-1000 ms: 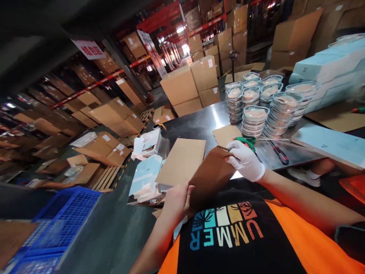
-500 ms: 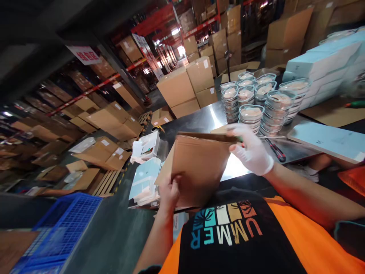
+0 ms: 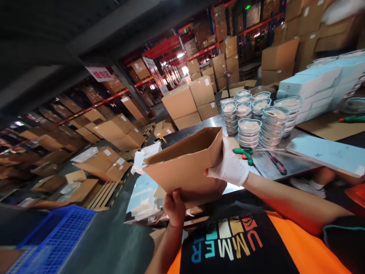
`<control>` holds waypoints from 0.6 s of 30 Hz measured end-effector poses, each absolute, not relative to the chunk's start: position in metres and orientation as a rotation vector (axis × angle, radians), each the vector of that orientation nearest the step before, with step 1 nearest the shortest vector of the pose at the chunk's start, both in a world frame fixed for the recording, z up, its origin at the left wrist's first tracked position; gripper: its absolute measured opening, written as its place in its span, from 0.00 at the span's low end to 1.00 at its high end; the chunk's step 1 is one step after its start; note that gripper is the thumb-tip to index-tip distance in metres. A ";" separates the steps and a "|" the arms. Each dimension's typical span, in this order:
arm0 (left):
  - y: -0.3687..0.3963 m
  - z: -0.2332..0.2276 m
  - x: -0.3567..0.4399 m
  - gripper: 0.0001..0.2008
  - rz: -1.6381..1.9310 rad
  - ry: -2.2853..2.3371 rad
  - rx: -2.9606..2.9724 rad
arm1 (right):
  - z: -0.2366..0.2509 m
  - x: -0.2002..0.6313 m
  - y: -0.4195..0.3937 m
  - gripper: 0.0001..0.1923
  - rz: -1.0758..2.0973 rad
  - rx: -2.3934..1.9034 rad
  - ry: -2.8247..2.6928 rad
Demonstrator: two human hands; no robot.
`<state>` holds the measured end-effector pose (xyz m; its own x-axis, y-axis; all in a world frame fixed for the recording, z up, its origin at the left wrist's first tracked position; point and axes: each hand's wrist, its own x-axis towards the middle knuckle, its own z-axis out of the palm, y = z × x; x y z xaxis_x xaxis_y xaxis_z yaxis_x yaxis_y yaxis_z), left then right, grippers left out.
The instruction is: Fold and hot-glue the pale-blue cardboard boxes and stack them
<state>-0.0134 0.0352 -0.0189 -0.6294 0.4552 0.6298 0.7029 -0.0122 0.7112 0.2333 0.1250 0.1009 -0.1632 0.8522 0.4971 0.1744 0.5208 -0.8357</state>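
Both hands hold the cardboard box [image 3: 185, 167] above the worktop's [image 3: 199, 127] near edge: left hand [image 3: 174, 207] grips beneath, gloved right hand [image 3: 229, 167] pinches its right end; long axis runs left-right.

Dim warehouse; bright ceiling lamps [image 3: 180, 55] far back. Glare on the steel table [image 3: 212, 123]. Upper left in deep shadow. Wide-angle lens bends and tilts edges; corners slightly blurred.
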 end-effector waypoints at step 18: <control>0.036 -0.008 -0.014 0.17 -1.739 -2.082 -1.137 | 0.093 0.251 0.120 0.38 0.936 -0.684 -1.471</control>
<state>-0.0144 0.0361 -0.0077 -0.6843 0.4243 0.5930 0.6592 0.0121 0.7519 0.2514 0.1196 0.0932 -0.1247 0.8493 0.5130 -0.1046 0.5029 -0.8580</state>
